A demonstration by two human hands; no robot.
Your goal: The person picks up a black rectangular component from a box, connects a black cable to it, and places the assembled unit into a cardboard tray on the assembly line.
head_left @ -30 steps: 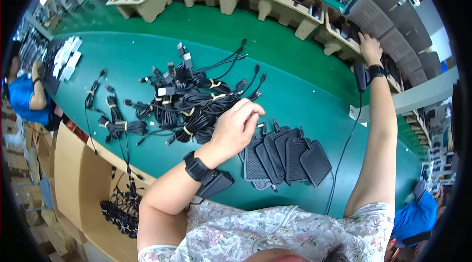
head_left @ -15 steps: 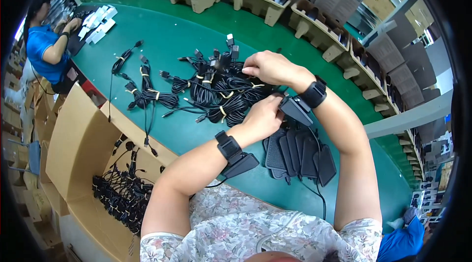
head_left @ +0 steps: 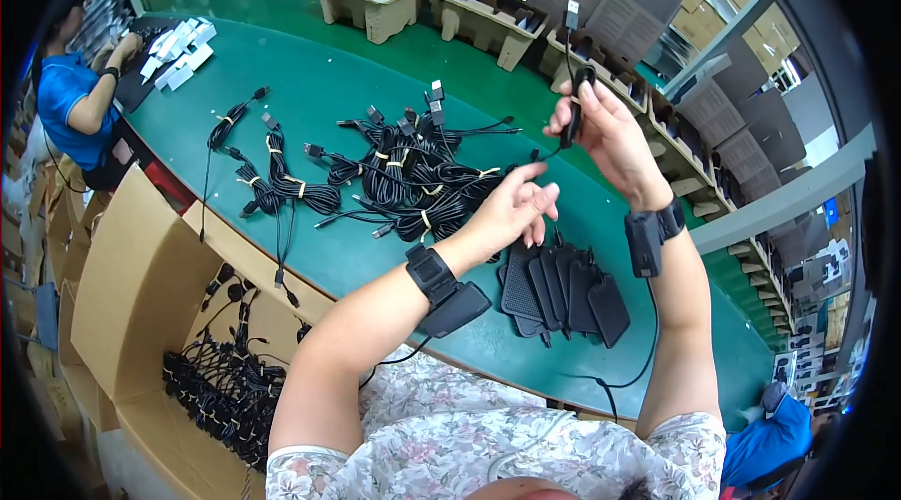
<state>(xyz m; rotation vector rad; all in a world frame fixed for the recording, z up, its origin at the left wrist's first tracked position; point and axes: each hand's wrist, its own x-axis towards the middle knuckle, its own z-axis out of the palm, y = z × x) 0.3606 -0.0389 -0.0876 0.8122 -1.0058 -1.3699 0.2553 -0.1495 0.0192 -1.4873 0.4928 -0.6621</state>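
My right hand (head_left: 608, 136) is raised above the far side of the table, its fingers closed around a coiled black USB cable (head_left: 570, 124). The cable's plug end points upward, and its other end trails down toward my left hand (head_left: 509, 211). The left fingers are spread, and I cannot see anything gripped in them. Just left of that hand lies a pile of black cables (head_left: 399, 176), bundled with pale ties. Below it, several thin black panels (head_left: 565, 293) with rounded corners overlap in a fan.
An open cardboard box (head_left: 131, 293) full of black cable bundles (head_left: 225, 397) stands at the lower left. More bundles (head_left: 282, 183) lie on the green table (head_left: 310, 68). Beige bins (head_left: 375, 10) line the far side. A co-worker (head_left: 75, 106) works at the left near white boxes (head_left: 183, 49).
My right hand has lifted away from the pile, up and to the right, with a cable bundle in it. My left hand has turned and its fingers have spread.
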